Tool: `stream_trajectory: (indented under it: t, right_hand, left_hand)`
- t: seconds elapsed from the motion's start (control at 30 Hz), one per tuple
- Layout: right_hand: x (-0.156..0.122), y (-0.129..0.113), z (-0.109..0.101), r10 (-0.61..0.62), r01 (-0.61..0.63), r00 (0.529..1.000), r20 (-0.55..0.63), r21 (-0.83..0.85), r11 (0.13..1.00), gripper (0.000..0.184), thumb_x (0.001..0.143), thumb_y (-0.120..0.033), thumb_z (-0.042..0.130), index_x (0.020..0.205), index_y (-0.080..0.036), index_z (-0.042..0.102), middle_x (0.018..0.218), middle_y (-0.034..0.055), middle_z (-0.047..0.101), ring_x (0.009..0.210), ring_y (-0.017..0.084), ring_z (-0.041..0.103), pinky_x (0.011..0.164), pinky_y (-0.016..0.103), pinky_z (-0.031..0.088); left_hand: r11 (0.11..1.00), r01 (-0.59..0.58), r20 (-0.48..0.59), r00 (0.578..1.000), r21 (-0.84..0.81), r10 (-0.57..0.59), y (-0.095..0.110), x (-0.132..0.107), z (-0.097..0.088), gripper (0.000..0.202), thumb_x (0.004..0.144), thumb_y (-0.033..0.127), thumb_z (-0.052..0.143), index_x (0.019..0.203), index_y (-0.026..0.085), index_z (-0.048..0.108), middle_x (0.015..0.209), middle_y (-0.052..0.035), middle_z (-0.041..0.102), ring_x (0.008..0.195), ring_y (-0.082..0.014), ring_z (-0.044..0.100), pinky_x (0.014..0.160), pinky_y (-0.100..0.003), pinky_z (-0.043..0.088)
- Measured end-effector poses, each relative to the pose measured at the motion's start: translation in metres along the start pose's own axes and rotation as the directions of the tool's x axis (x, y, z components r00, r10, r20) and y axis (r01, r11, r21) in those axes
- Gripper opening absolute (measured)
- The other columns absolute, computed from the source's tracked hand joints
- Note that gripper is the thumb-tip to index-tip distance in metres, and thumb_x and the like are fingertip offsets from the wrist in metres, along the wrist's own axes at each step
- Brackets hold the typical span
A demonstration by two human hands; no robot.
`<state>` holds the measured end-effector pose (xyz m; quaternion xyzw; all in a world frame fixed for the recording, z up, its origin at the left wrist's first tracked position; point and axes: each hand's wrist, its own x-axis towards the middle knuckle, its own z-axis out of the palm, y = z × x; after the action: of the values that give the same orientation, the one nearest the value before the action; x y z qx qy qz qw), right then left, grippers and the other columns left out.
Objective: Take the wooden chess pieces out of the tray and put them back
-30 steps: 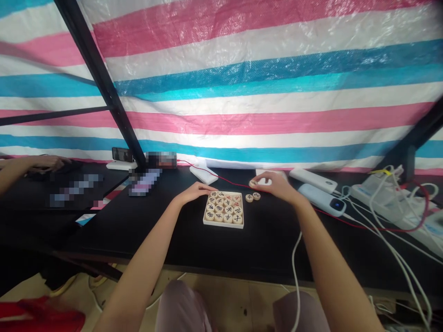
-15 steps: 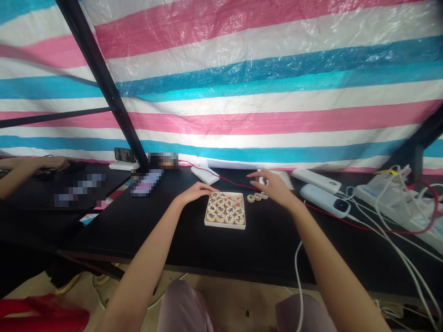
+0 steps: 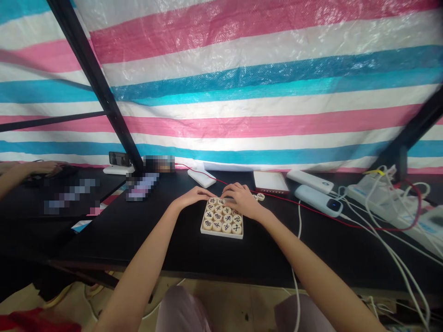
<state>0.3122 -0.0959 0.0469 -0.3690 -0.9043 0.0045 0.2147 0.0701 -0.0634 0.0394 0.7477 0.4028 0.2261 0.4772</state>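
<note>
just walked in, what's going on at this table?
A person sits at a black table with a shallow tray packed with round chess pieces. The left hand rests at the tray's far left corner; the right hand covers pieces at its far right, grip unclear. A couple of loose pieces lie just right of the tray.

Pale, unvarnished-looking wood makes up the shallow tray (image 3: 222, 234) and the round pieces (image 3: 221, 219) packed in it, their faces smooth and inked in black and red. The table top (image 3: 166, 240) beneath is matt black. Behind hangs a woven plastic tarpaulin (image 3: 242, 92), glossy and crinkled, braced by black-painted metal poles (image 3: 100, 87). The power bank (image 3: 320, 200) is smooth, shiny plastic.
</note>
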Motion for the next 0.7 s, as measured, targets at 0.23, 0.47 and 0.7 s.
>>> stream_trajectory:
  t: [0.23,0.47,0.7]
  right_hand:
    - [0.001,0.004,0.006,0.021,-0.022,1.0,0.009,0.033,0.999,0.026,0.082,-0.04,0.061,0.107,-0.033,0.065,0.117,0.0027,0.055,0.102,0.022,0.044,0.075,0.034,0.032]
    - [0.001,0.022,-0.005,0.108,-0.085,0.987,-0.12,0.182,0.98,0.008,0.078,-0.032,0.066,0.082,-0.027,0.071,0.113,0.0022,0.058,0.102,0.022,0.046,0.081,0.037,0.034]
    - [-0.001,0.018,-0.009,0.047,-0.035,0.997,-0.057,0.199,0.979,0.032,0.085,-0.029,0.057,0.116,-0.038,0.062,0.127,0.0011,0.053,0.109,0.024,0.044,0.084,0.04,0.035]
  left_hand:
    - [0.999,0.038,-0.014,0.999,0.017,-0.037,0.009,-0.003,0.002,0.031,0.074,0.027,0.061,0.101,0.017,0.072,0.105,-0.0049,0.07,0.106,-0.0243,0.059,0.097,-0.032,0.04]
    - [0.998,0.055,-0.005,0.999,0.016,-0.054,0.018,-0.006,0.005,0.031,0.075,0.025,0.059,0.102,0.017,0.071,0.106,-0.0053,0.07,0.107,-0.0243,0.059,0.098,-0.034,0.039]
    - [0.998,0.055,-0.017,0.998,0.028,-0.054,0.015,-0.006,0.004,0.031,0.075,0.027,0.06,0.101,0.017,0.071,0.106,-0.0055,0.07,0.107,-0.0244,0.059,0.098,-0.033,0.039]
